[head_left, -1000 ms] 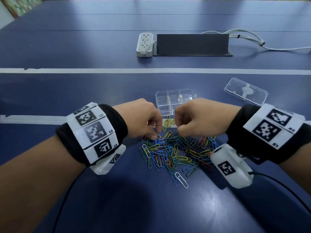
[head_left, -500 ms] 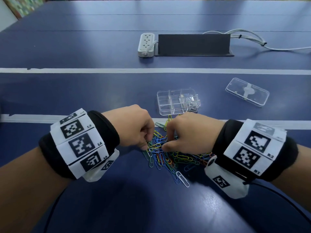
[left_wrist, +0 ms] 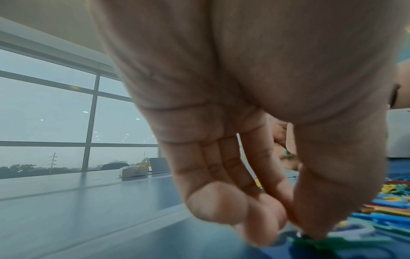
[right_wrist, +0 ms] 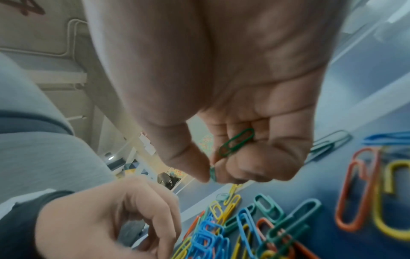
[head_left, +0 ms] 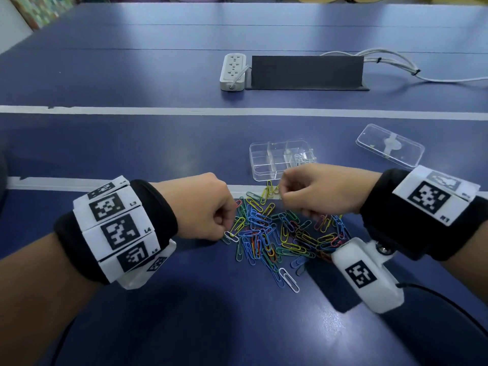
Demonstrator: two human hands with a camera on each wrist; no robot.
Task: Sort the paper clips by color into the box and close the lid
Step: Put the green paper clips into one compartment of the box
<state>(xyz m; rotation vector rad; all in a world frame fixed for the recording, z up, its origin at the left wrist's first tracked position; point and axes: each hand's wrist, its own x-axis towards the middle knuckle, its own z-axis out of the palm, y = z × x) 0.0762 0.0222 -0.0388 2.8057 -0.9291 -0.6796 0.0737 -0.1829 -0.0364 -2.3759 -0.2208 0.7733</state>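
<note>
A pile of paper clips (head_left: 277,233) in several colours lies on the blue table. Behind it stands the clear divided box (head_left: 264,159), with silvery clips (head_left: 303,159) in its right compartment. Its clear lid (head_left: 389,145) lies apart at the right. My left hand (head_left: 227,231) is curled at the pile's left edge. There its thumb and fingertips (left_wrist: 297,227) pinch down on a green clip (left_wrist: 321,243) on the table. My right hand (head_left: 284,199) hovers over the pile's far edge. It holds one green clip (right_wrist: 235,142) in its curled fingers and pinches another (right_wrist: 212,172).
A white power strip (head_left: 233,72), a long black box (head_left: 306,72) and white cables (head_left: 396,64) sit at the back. A lone white clip (head_left: 289,280) lies at the pile's near edge. White lines cross the table.
Half a second ago both hands were down in the pile's middle. Now the left hand has shifted to the pile's left edge, and the right hand has lifted back toward the box.
</note>
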